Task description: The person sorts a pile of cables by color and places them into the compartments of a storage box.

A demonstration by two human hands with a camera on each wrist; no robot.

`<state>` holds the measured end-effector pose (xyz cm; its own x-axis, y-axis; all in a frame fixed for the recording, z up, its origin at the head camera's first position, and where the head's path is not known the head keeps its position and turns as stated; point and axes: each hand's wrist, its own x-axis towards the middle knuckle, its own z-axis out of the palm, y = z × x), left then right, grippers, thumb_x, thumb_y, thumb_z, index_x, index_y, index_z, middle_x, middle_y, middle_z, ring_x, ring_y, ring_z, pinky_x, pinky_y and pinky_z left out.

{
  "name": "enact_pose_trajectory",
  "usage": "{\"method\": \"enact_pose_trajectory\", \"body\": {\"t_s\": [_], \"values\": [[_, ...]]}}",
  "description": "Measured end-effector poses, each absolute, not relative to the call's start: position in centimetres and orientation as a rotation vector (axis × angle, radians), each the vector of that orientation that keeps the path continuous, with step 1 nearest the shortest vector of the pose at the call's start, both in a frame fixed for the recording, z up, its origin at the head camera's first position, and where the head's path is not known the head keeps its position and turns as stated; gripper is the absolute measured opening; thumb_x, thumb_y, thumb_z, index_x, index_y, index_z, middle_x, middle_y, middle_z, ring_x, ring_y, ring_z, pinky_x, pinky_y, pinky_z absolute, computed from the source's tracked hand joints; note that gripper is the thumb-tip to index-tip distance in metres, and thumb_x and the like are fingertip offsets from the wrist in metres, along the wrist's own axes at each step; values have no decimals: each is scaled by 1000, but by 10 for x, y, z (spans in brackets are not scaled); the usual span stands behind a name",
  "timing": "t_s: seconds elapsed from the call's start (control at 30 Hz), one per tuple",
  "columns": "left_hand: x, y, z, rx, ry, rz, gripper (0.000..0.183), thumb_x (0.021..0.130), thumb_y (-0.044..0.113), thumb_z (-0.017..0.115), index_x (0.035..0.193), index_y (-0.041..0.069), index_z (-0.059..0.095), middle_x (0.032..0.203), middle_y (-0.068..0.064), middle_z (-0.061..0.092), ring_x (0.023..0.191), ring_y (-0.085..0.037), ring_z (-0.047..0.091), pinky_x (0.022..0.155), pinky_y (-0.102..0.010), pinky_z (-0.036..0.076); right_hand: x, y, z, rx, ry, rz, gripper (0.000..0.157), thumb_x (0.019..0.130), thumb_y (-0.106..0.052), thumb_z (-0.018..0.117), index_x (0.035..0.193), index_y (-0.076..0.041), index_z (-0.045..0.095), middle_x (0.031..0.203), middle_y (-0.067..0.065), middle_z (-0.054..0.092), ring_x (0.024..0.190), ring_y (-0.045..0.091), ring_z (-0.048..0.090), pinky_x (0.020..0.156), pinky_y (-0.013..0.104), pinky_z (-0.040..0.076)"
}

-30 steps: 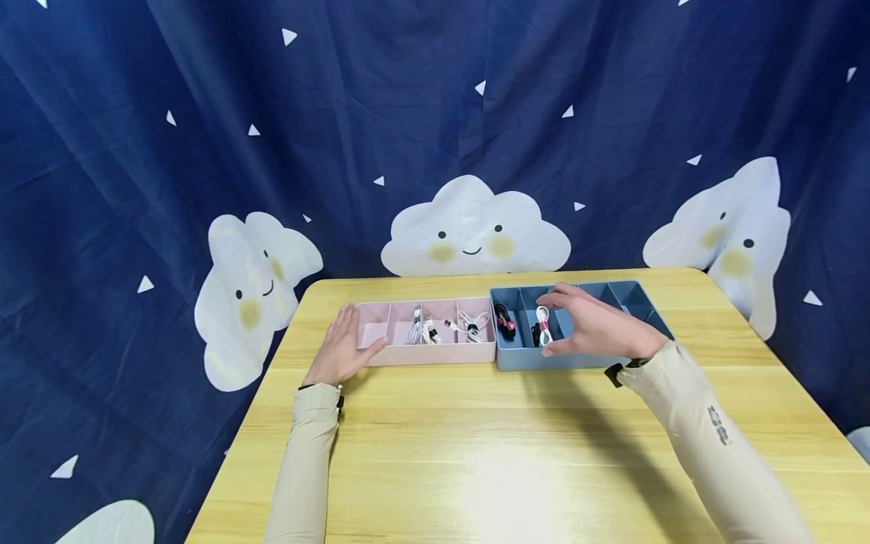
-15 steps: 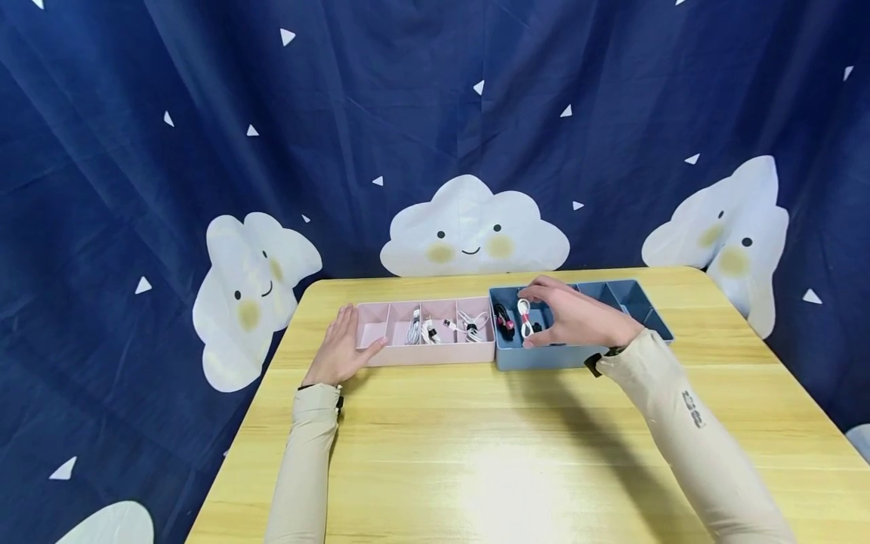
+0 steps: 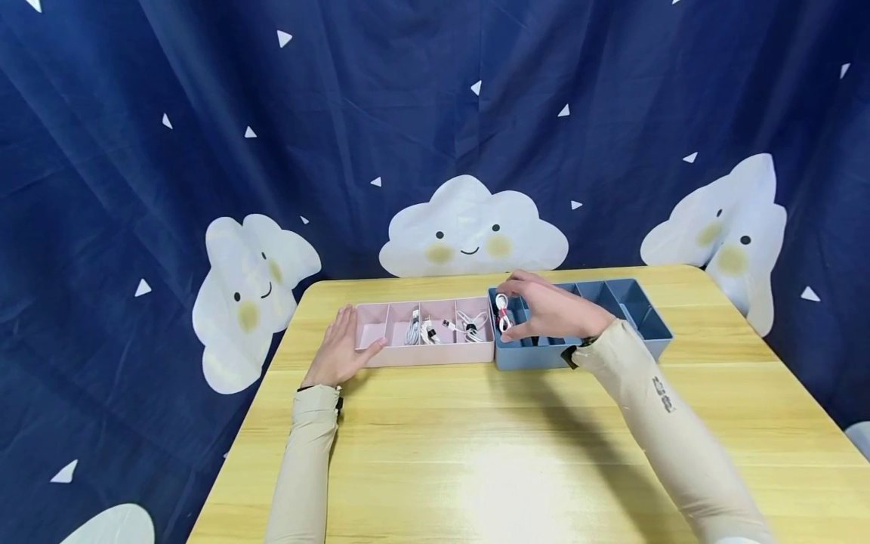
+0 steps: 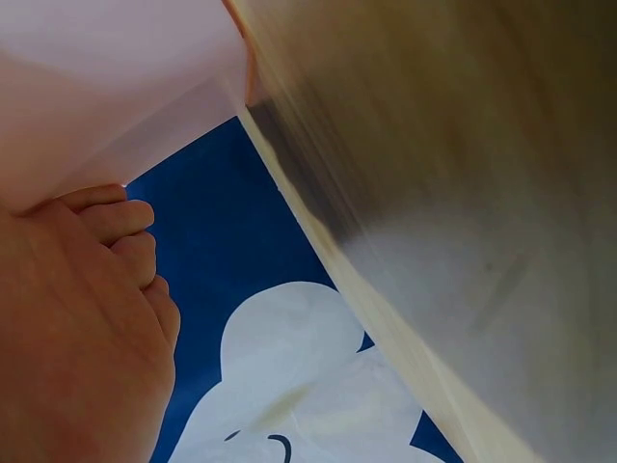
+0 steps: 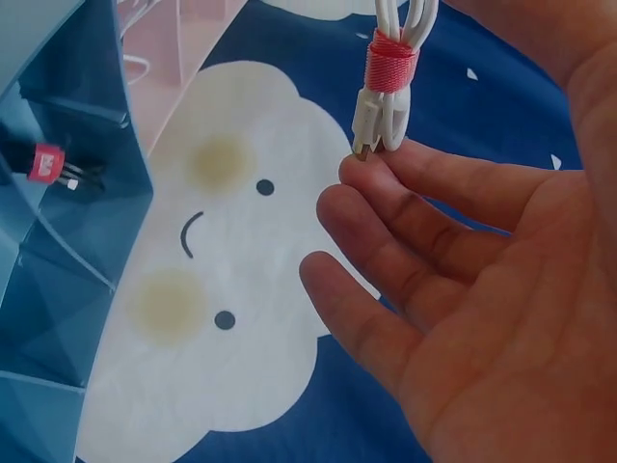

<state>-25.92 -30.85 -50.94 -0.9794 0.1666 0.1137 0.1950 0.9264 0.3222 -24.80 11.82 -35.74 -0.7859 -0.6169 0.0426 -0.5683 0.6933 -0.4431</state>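
Observation:
Over the leftmost compartment of the blue divided box (image 3: 526, 360), my right hand (image 3: 559, 310) pinches a looped white charging cable (image 3: 502, 313). A pink-red strap (image 5: 390, 64) binds this cable, and a metal plug tip shows at its lower end in the right wrist view. Inside the blue box lies a black cable (image 5: 46, 162) with a red strap. My left hand (image 3: 336, 353) rests on the left end of the pink divided box (image 3: 424, 356), its thumb along the front rim and its fingers extended toward the far corner.
The two boxes stand end to end on a wooden table (image 3: 421, 453). Bundled white cables (image 3: 472, 328) lie in several compartments of the pink box. Behind the table's back edge hangs a dark blue curtain (image 3: 353, 113) with cloud prints.
My right hand has moved left with the white cable, from over the second compartment of the blue box to over its leftmost one. The left hand has stayed in place.

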Motion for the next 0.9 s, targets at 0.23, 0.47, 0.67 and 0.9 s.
{"method": "enact_pose_trajectory", "body": {"t_s": [0.23,0.47,0.67,0.9], "values": [[-259,-308,-508,-278,-3006,-526,110,97,74,46,162,-7,11,174,-24,6,163,-39,6,132,-58,12,-256,101,-359,-1013,2772,-683,76,80,-42,89,141,-7,59,133,5,57,119,24,57,102,44,52],[-259,-308,-509,-281,-3004,-535,110,97,74,46,163,-7,12,173,-24,8,163,-39,6,132,-58,12,-263,81,-360,-1008,2738,-701,76,81,-36,89,143,-5,57,139,7,55,123,25,55,107,44,52],[-258,-308,-510,-279,-3001,-533,110,96,73,47,163,-7,12,173,-25,9,163,-39,6,132,-57,11,-269,62,-362,-1065,2739,-711,75,80,-35,90,141,-3,59,137,7,56,124,27,56,107,43,52],[-259,-309,-510,-280,-2998,-528,110,96,74,47,162,-7,13,173,-24,9,163,-39,8,132,-58,14,-275,38,-364,-1097,2741,-663,78,81,-40,89,141,-2,59,136,9,58,125,28,56,110,41,51]]}}
